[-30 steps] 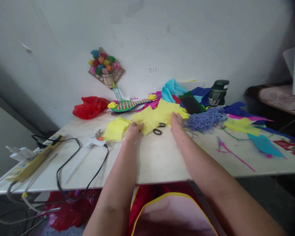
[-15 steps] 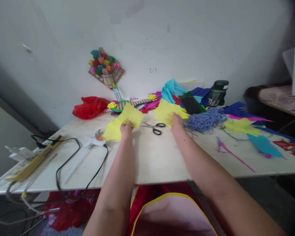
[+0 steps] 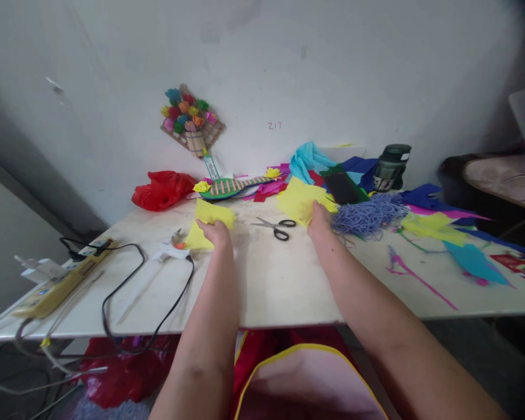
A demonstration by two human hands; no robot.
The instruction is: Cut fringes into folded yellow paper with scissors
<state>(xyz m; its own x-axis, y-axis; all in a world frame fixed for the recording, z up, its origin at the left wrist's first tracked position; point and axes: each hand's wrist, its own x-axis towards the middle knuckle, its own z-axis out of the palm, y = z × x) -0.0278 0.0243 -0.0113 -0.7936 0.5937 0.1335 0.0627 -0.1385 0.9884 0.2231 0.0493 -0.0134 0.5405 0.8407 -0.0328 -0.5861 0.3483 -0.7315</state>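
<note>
Head view: L grip (image 3: 216, 233) has swung left over the last sec, taking a yellow sheet (image 3: 221, 214) away from the R grip's side; that sheet now overlaps the yellow pile (image 3: 196, 238) at the L grip's left. Its digits reach across the paper, but can't tell if they're pinching or letting go. Sheet's far edge looks lifted, so prob. not lying flat.

R grip (image 3: 321, 221) has hardly shifted: thumb on top, other fingers mostly hidden, pinching the near right part of the yellow stack (image 3: 297, 198), which spreads ahead & left of it.

B/w the 2 grips, scissors (image 3: 275, 226) now lie fully uncovered on the desk (image 3: 280, 280), handles nearer the R grip, blades a bit apart & pointing twd the L grip. A sec ago yellow paper hid the blades.

For the paper handling in hand, that likely means one sheet's been parted from the R stack & brought to the L pile: 2 separate lots, 1 per grip.

Also: glue gun (image 3: 170, 251) left of L grip; blue string tangle (image 3: 370, 216) just right of R grip; dark phone (image 3: 342, 188) beyond it.
</note>
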